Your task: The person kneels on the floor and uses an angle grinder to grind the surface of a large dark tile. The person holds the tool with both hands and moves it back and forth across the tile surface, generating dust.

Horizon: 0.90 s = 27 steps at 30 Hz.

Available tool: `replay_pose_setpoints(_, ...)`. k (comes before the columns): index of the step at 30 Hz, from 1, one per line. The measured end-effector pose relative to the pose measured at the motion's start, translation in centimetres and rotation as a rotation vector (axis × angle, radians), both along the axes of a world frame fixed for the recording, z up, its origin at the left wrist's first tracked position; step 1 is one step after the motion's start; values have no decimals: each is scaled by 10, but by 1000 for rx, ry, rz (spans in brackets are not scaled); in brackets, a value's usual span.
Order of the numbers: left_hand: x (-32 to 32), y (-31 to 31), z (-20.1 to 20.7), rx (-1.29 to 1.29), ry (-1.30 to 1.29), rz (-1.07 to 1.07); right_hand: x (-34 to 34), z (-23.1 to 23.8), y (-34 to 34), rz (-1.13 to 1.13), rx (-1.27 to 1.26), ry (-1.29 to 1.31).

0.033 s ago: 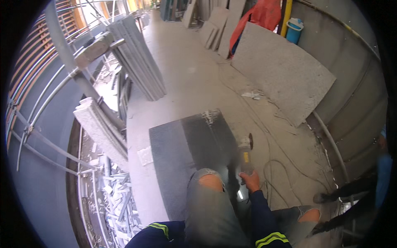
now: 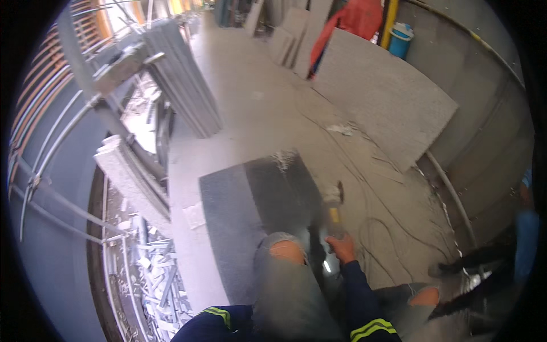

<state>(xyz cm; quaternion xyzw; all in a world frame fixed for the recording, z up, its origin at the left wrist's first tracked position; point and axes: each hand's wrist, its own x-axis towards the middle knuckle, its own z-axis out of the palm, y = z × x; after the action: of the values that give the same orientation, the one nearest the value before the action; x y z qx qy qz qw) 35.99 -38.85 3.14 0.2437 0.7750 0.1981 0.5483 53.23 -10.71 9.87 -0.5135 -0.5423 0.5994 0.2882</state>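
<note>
My right hand [image 2: 342,249] is closed round the rear of an angle grinder [image 2: 335,215]. The grinder's disc [image 2: 341,192] points away from me, just off the right edge of a grey stone slab [image 2: 225,214]. Lying flat in front of my knees, this slab has a darker band along its right side and pale dust at its far corner. Of my left arm only the dark sleeve [image 2: 219,319] with a bright stripe shows, beside my bent knee; the left hand itself is out of sight.
Stacked slabs [image 2: 185,82] lean at the left beside metal scaffolding [image 2: 57,137], above stone offcuts [image 2: 162,279]. A large pale slab [image 2: 382,94] leans on the right wall. Cables [image 2: 370,228] trail over the dusty floor. A blue bucket [image 2: 400,43] stands behind; another person's arm [image 2: 527,228] shows far right.
The whole view has shifted slightly, so the surroundings sit a little further left. My right hand still grips the angle grinder beside the slab.
</note>
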Motion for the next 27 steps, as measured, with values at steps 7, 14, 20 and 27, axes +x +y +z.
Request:
replay_pose_setpoints(7, 4, -3, 1, -49, -40, 131, -39, -1, 23, 68, -91, -122)
replay_pose_setpoints(14, 36, -10, 6, -149, -48, 184, -25, 0, 8, -25, -271, 31)
replay_pose_setpoints(20, 74, -29, -7, -173, -89, 274, -23, -27, -3, 31, -226, -19)
replay_pose_setpoints(27, 108, -58, -11, -146, -73, 302, 3, -12, -50, 75, -277, 32)
